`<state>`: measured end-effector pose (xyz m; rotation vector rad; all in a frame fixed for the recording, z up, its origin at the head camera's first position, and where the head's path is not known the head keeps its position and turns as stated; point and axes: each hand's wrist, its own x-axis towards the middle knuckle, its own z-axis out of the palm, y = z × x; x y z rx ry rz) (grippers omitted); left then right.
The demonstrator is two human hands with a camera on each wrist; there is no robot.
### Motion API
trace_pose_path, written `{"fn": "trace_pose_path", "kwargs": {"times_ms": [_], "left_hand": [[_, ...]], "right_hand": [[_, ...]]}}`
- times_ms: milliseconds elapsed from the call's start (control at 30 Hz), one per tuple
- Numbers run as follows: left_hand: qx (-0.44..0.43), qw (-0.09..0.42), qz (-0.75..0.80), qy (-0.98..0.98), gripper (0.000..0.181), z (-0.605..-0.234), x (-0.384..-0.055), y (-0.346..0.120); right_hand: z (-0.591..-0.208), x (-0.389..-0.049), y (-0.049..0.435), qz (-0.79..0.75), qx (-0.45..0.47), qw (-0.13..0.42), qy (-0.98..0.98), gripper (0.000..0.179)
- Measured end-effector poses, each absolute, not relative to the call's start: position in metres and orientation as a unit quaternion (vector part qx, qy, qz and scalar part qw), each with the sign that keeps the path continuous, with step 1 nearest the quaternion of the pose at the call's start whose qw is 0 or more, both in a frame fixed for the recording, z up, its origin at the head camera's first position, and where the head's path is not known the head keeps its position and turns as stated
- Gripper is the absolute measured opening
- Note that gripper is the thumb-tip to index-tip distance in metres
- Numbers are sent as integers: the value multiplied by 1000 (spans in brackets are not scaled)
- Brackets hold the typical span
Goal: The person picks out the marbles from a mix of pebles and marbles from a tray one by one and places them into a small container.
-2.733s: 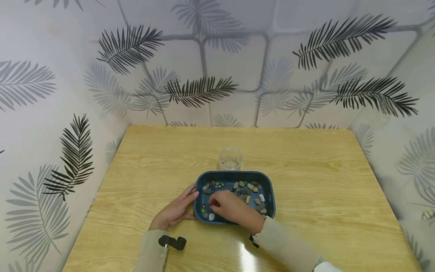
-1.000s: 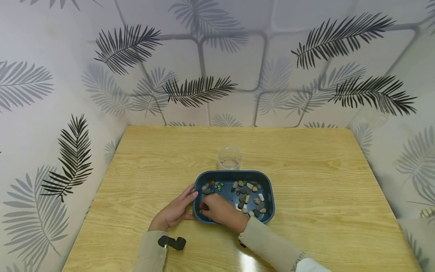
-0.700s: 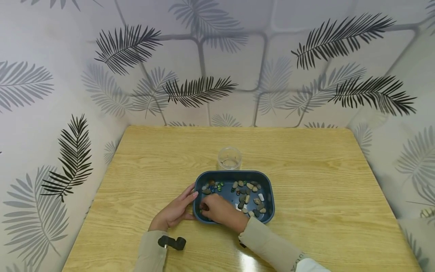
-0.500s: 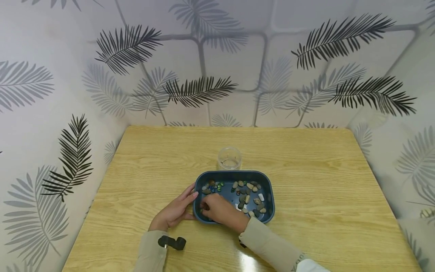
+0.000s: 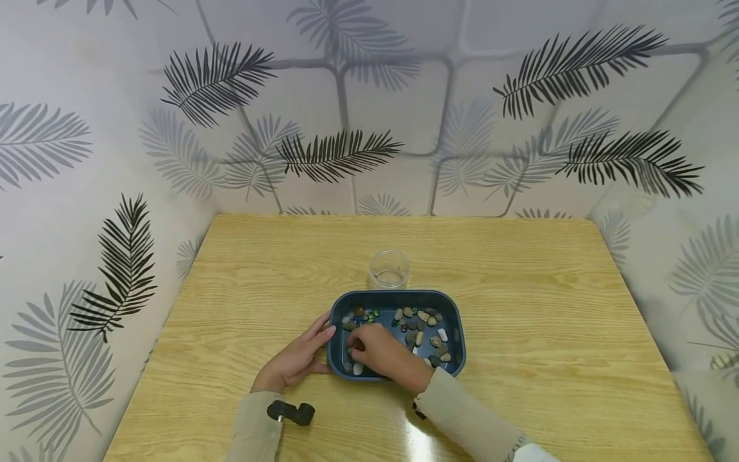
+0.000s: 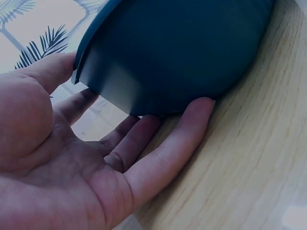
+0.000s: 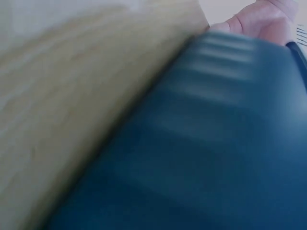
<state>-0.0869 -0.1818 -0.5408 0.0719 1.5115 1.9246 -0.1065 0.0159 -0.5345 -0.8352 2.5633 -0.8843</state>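
Onto the left arm now, where a beige left sleeve [image 5: 251,431] is worn to the wrist; across it a black device [image 5: 291,412] is carried, knobbed at one end; opposite, a matching right sleeve [image 5: 469,410] is seen, printed with dark lettering [image 5: 515,448], partly cut off; beyond that, white fabric [image 5: 534,453] is shown; by the right cuff, a black piece [image 5: 419,412] is half hidden; the left hand [image 5: 296,359] and right hand [image 5: 383,351] are both seen bare.
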Motion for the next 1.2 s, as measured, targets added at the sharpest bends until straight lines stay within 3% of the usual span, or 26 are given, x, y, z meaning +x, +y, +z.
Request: {"fn": "trace_pose_path", "kwargs": {"times_ms": [1200], "left_hand": [[19,333,742,581,55,-556,-89,-184]], "right_hand": [[-511,-126,126,-359,-154,64,918,11]]}}
